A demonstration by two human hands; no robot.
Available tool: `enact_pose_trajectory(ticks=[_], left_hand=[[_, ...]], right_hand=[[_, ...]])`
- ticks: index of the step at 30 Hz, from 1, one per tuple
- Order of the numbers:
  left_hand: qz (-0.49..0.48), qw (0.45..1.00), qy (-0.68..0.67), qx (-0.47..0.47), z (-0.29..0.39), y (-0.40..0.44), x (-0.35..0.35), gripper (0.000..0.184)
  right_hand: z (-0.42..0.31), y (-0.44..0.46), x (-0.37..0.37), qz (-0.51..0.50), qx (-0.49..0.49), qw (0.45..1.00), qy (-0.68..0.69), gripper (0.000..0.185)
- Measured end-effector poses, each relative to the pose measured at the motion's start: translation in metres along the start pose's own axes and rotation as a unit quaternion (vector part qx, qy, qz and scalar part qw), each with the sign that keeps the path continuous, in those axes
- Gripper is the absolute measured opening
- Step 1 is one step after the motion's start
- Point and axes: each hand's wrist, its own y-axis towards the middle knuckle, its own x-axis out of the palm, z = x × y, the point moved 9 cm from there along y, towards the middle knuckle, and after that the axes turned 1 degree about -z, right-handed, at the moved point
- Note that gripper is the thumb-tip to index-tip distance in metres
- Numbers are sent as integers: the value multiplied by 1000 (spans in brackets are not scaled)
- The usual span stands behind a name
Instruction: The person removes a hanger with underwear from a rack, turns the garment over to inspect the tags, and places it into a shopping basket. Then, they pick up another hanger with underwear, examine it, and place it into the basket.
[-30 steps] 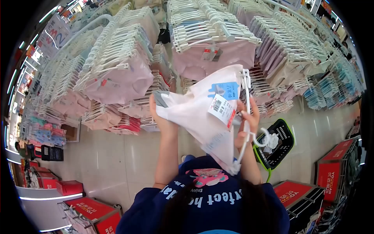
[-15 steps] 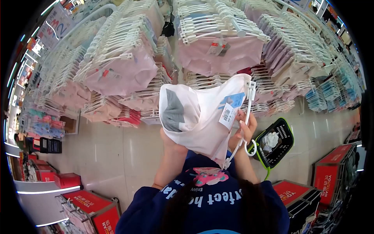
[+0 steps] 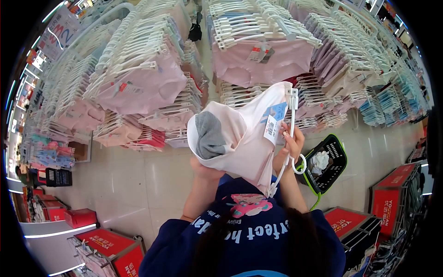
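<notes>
In front of my chest I hold a pair of pale pink underpants (image 3: 256, 143), clipped by one side to a white plastic hanger (image 3: 294, 108). A grey lining (image 3: 211, 134) shows in the opening at the left. My left hand (image 3: 205, 170) grips the underpants from below at that end, its fingers mostly hidden by the cloth. My right hand (image 3: 291, 144) is closed around the hanger side, fingers beside the white price tag (image 3: 272, 129). A blue label (image 3: 277, 111) lies just above the tag.
Racks of hanging underpants (image 3: 263, 60) stretch across the front. A black basket (image 3: 340, 150) with green trim, holding crumpled white cloth (image 3: 319, 162), stands on the floor at right. Red display boxes (image 3: 104, 240) stand behind on both sides. Another dark basket (image 3: 57, 177) is far left.
The left end of the underpants has turned, and the grey lining now looks more bunched and rounded. The price tag has tilted slightly. Both hands keep their hold.
</notes>
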Motion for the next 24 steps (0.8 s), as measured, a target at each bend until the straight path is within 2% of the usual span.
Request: enact_pose_trajectory(ticks=[3, 5, 6, 9, 11, 13, 15, 17, 18, 21, 24], left_hand=[[-87, 987, 137, 18, 14, 6, 28, 64], [-82, 987, 136, 23, 16, 14, 43, 69], [-68, 978, 193, 33, 18, 16, 42, 69], [-159, 985, 61, -24, 14, 26, 48, 62], [-100, 994, 36, -40, 14, 30, 41, 55], [-68, 997, -5, -42, 14, 33, 30, 52], [3, 994, 81, -73, 12, 39, 16, 43], [52, 984, 143, -93, 14, 41, 9, 38], [73, 980, 165, -88, 17, 43, 5, 30], [82, 964, 241, -75, 28, 40, -10, 28], [67, 977, 195, -61, 36, 37, -9, 28]], right_hand=[[1, 3, 0, 2, 7, 1000, -2, 34], [0, 6, -1, 3, 4, 1000, -4, 33], [0, 9, -3, 0, -3, 1000, -9, 33], [-3, 18, -12, 25, -56, 998, -33, 25], [-1, 23, -15, -15, -55, 995, -84, 34], [-13, 38, -19, -7, -82, 991, -106, 32], [-31, 48, -23, 6, -150, 984, -97, 28], [-40, 48, -23, -8, -177, 978, -111, 29], [-45, 45, -22, -16, -186, 975, -123, 29], [-61, 41, -17, -36, -214, 966, -143, 27], [-72, 33, -12, -40, -195, 968, -154, 27]])
